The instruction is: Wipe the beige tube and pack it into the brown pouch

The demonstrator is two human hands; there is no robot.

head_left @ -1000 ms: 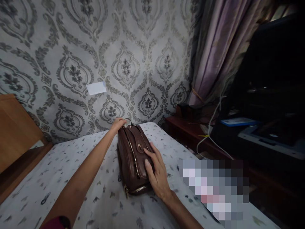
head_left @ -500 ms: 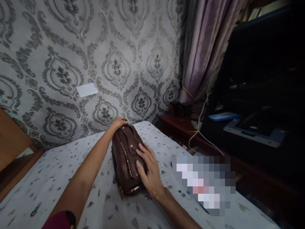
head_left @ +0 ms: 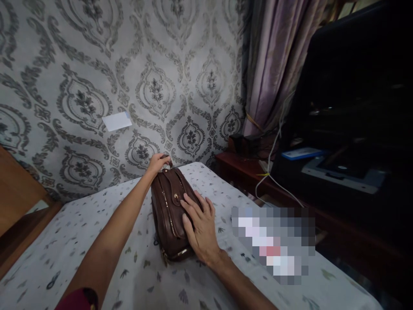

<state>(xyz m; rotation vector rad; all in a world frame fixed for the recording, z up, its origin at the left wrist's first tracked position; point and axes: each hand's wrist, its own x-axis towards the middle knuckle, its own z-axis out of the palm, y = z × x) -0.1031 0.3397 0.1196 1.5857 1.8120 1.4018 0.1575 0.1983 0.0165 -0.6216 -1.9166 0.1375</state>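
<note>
A dark brown leather bag (head_left: 166, 211) with gold zips and a round gold clasp lies on a white patterned sheet (head_left: 129, 267). At its far end my left hand (head_left: 158, 162) is closed on the bag's handle (head_left: 167, 160), which stands up a little from the bag. My right hand (head_left: 201, 228) rests on the bag's right side with its fingers spread, fingertips near the clasp.
Right of the bag lies a pixelated item (head_left: 274, 245). A dark red cabinet (head_left: 235, 172) with white cables (head_left: 269, 172) and a large black screen (head_left: 348, 107) stand at the right. Wooden furniture (head_left: 19, 193) is at the left, patterned wallpaper (head_left: 193, 86) behind.
My left hand has risen slightly, and the handle now stands higher off the bag. My right hand has shifted slightly left and up in view, its fingers still spread on the bag.
</note>
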